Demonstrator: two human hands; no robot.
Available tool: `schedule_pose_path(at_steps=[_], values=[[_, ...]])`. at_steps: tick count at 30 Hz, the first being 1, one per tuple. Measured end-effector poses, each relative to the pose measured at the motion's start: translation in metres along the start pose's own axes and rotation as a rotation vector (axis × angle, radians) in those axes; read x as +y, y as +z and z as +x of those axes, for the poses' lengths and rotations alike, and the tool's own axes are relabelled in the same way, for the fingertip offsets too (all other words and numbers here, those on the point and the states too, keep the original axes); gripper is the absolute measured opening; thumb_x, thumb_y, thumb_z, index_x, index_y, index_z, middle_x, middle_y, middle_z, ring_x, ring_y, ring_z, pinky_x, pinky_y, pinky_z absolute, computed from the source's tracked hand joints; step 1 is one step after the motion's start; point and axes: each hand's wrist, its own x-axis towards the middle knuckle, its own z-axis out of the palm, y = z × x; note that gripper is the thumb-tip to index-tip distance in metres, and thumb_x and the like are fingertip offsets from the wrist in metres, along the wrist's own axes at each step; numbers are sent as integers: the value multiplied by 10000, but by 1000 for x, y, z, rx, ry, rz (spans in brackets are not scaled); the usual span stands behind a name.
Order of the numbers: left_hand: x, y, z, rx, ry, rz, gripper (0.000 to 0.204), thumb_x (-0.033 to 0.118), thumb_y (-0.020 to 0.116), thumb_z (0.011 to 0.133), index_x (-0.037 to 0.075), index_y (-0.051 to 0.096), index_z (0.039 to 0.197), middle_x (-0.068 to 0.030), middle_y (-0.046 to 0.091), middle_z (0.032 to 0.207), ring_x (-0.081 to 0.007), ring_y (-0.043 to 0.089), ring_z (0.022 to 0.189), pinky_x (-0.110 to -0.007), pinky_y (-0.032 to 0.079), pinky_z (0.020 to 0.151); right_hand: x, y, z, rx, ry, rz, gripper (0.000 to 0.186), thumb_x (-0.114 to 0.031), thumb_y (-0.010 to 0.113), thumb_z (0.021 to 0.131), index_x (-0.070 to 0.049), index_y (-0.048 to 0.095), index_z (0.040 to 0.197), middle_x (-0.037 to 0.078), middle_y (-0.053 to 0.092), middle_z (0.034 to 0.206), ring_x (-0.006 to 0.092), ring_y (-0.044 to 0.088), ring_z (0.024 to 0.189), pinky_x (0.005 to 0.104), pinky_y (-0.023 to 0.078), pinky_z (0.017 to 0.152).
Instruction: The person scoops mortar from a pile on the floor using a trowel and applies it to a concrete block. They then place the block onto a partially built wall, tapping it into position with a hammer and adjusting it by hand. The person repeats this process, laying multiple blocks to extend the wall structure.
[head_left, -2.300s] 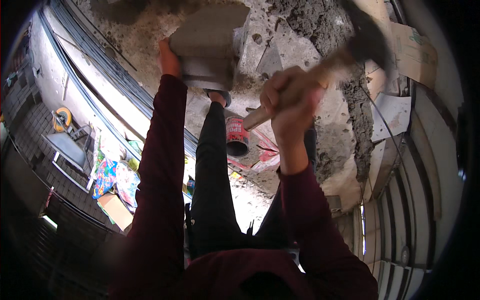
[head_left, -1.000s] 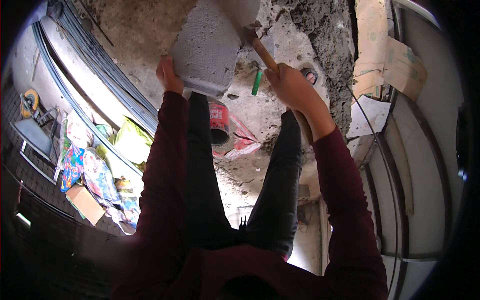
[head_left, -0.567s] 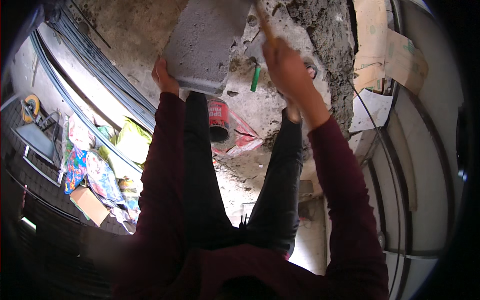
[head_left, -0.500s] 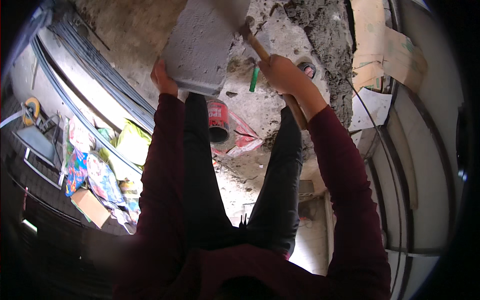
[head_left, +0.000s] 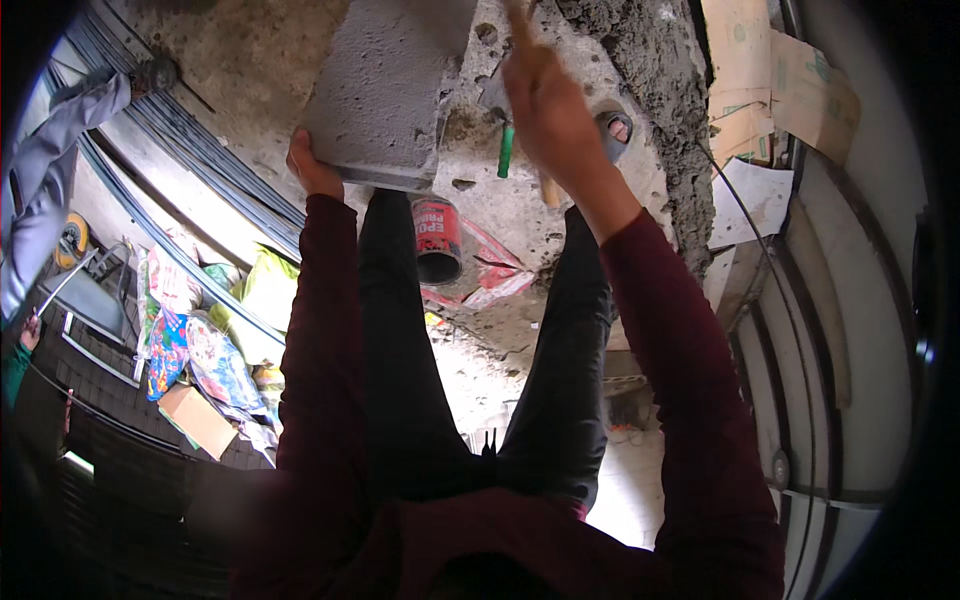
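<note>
My left hand (head_left: 312, 163) grips the lower left edge of a grey, rough-faced block (head_left: 380, 90) at the top. My right hand (head_left: 550, 110), motion-blurred, is closed on a wooden-handled hammer (head_left: 522, 30); its head is blurred near the top edge. Just left of that hand a green handle (head_left: 506, 150) lies on the pitted concrete. A red and black can (head_left: 437, 240) rests on its side between my legs, beside a torn red and white wrapper (head_left: 492, 278). My sandalled foot (head_left: 615, 132) shows at the right of the hammer.
Long rods (head_left: 175, 150) run along the left, beside colourful bags (head_left: 215, 355) and a grey trolley (head_left: 85, 300). A co-worker's grey-clad leg (head_left: 40, 220) and hand (head_left: 30, 330) show at the far left. Cardboard (head_left: 805, 95) lines the right, beside a broken concrete strip (head_left: 665, 120).
My right hand and hammer have swung up and down and are now higher than half a second ago. The block sits slightly further left. The co-worker has appeared at the left edge.
</note>
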Motion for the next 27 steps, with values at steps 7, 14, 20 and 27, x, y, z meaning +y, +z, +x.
schedule_pose_path(at_steps=[7,14,20,27], values=[[-3,-9,8,47,-52,3,526,428,420,912,-15,598,1131,-101,610,1107,-223,562,1026,-348,412,943,56,11,-49,-601,347,-183,418,-355,501,945,53,582,897,217,629,708,364,643,667,449,495,639],[2,-13,3,32,-51,-78,524,417,451,884,-31,595,1116,-120,607,1062,-222,565,972,-351,433,884,-25,-31,-32,-14,242,351,352,-315,507,946,31,551,987,200,597,669,419,602,644,469,462,595],[32,24,-7,117,-81,-33,531,417,454,889,-40,587,1124,-132,601,1088,-246,569,985,-364,434,898,20,49,-78,171,102,339,316,-295,539,934,17,541,981,219,605,728,425,609,719,461,467,652],[58,34,7,59,-76,31,542,415,466,892,-69,590,1102,-150,613,1062,-233,576,974,-340,435,897,36,38,-83,-91,351,323,365,-341,590,900,18,557,959,237,621,766,425,626,759,450,472,658]])
